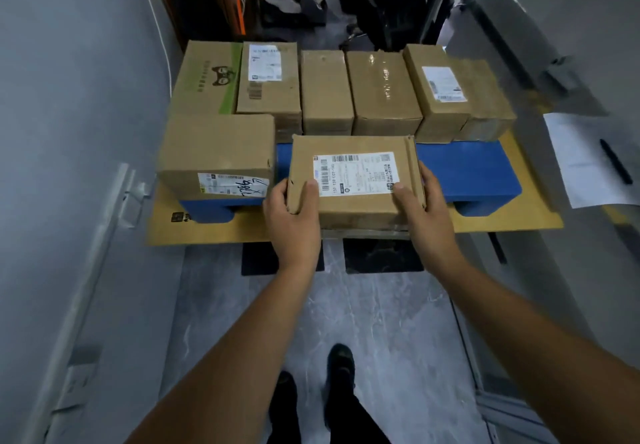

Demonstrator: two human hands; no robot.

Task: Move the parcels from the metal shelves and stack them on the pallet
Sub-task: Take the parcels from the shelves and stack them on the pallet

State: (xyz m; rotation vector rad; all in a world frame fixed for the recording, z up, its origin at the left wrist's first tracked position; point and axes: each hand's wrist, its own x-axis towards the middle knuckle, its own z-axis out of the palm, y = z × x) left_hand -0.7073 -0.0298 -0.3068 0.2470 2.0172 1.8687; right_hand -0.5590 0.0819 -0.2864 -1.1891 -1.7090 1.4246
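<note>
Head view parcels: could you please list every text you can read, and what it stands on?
"159 159 102 140": white label of the held parcel; remaining print too small.
Front-left box: black handwriting, illegible.
Green-striped box and other labels: blurred.

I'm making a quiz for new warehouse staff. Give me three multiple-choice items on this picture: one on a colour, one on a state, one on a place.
1. The pallet is: A red, B blue, C grey.
2. The labelled parcel in front is: A gripped by the left hand and the right hand, B lying free, C gripped by one hand only.
3. The pen lies: A on the pallet, B on the labelled parcel, C on the white sheet.

Key: 1 B, its bare top shows blue. 2 A, a thumb presses on its top at each side of the label. 3 C, it lies across the paper at the right.
</note>
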